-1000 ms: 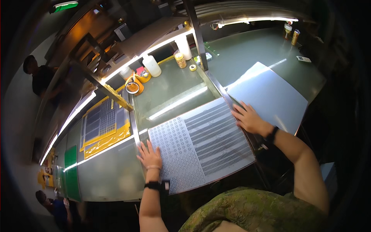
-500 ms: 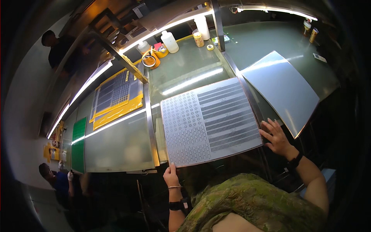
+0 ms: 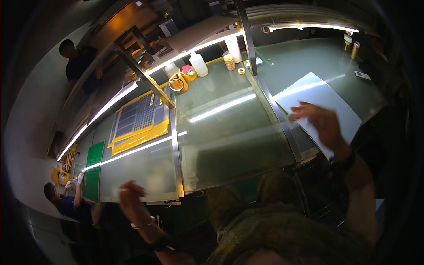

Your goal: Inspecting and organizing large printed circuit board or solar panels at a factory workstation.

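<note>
The pale sheet (image 3: 324,95) is laid on the bench (image 3: 234,141), right of the metal strip (image 3: 278,115). The right hand (image 3: 319,118) is seen over it, fingers loosely extended, nothing visibly gripped; contact cannot be confirmed. The left hand (image 3: 133,198), fingers slack and apparently empty, is held near the bench's front edge. Opposite edges should be supported evenly — the face is best left untouched

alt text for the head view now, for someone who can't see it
A person's bare left hand and bare right hand, blurred and seemingly empty, hover near a glossy grey-green workbench; the right visually overlaps a flat pale-blue sheet. A white plastic bottle and round orange tape roll stand farther back.
</note>
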`<state>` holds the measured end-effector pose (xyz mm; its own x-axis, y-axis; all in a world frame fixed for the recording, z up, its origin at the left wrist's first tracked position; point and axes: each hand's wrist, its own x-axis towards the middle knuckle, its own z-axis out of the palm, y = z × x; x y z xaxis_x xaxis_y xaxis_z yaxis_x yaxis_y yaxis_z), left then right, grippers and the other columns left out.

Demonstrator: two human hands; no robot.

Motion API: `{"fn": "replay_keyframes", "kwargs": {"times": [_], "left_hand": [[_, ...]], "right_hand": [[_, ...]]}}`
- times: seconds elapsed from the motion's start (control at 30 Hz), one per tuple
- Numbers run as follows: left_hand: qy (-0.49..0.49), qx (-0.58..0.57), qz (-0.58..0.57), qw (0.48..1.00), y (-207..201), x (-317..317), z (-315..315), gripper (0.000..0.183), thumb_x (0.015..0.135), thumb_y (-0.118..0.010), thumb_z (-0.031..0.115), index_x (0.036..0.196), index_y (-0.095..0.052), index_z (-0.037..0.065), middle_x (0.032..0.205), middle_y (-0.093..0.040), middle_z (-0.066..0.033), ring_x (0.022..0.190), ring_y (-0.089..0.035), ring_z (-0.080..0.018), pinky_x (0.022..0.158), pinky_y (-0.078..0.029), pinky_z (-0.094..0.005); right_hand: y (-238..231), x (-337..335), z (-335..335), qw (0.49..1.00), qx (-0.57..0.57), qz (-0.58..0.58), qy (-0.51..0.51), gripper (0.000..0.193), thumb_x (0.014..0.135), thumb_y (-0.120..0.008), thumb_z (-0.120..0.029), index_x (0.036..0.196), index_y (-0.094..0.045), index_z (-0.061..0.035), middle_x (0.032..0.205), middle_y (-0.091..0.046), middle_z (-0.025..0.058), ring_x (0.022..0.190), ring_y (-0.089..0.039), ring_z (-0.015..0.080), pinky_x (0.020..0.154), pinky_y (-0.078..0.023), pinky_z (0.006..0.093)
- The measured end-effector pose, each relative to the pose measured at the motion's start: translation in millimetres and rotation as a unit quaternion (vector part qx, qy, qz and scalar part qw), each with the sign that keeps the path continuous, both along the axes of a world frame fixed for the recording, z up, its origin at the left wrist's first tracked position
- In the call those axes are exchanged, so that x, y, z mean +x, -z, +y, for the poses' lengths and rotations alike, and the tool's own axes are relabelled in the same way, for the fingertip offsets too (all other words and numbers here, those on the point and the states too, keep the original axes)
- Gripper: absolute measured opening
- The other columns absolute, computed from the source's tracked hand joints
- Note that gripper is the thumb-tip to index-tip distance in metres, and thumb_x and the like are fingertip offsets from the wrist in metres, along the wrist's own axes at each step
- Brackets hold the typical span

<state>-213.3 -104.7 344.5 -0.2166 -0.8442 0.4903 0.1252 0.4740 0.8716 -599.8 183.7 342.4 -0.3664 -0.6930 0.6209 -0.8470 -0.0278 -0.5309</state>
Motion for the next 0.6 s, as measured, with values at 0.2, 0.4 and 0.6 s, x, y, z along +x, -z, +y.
{"fn": "replay_keyframes", "kwargs": {"times": [0.2, 0.4, 0.6], "left_hand": [[-0.062, 0.029, -0.183, 0.981, 39.9, 13.8, -36.6, 0.034, 0.092, -0.047, 0.032, 0.076, -0.057, 0.003, 0.066, -0.055, -0.0028, 0.059, -0.051, -0.0097, 0.053, -0.04, -0.024], [0.055, 0.37, -0.44, 0.816, 182.1, 35.8, 9.4, 0.054, 0.085, -0.052, 0.05, 0.076, -0.062, -0.001, 0.068, -0.062, -0.0085, 0.059, -0.061, -0.0153, 0.052, -0.049, -0.0249], [0.213, 0.544, -0.239, 0.776, 202.8, 26.0, 73.1, 0.041, 0.087, -0.056, 0.037, 0.098, -0.053, -0.002, 0.075, -0.062, -0.0127, 0.063, -0.063, -0.021, 0.052, -0.05, -0.0278]], "right_hand": [[8.8, -78.6, -93.8, 0.883, -0.057, -0.464, -0.043, 0.024, 0.088, -0.054, -0.019, 0.102, -0.057, 0.0013, 0.085, -0.062, 0.0048, 0.074, -0.058, 0.0105, 0.065, -0.047, 0.0252], [162.7, -119.7, -116.2, 0.847, 0.019, -0.53, 0.033, 0.026, 0.087, -0.054, -0.016, 0.102, -0.058, 0.0054, 0.087, -0.062, 0.0084, 0.077, -0.057, 0.0128, 0.068, -0.048, 0.0283], [106.3, -77.6, -63.6, 0.945, 0.132, -0.226, 0.195, 0.023, 0.083, -0.057, -0.023, 0.082, -0.06, -0.0002, 0.074, -0.063, 0.014, 0.069, -0.061, 0.0239, 0.066, -0.047, 0.033]]}}
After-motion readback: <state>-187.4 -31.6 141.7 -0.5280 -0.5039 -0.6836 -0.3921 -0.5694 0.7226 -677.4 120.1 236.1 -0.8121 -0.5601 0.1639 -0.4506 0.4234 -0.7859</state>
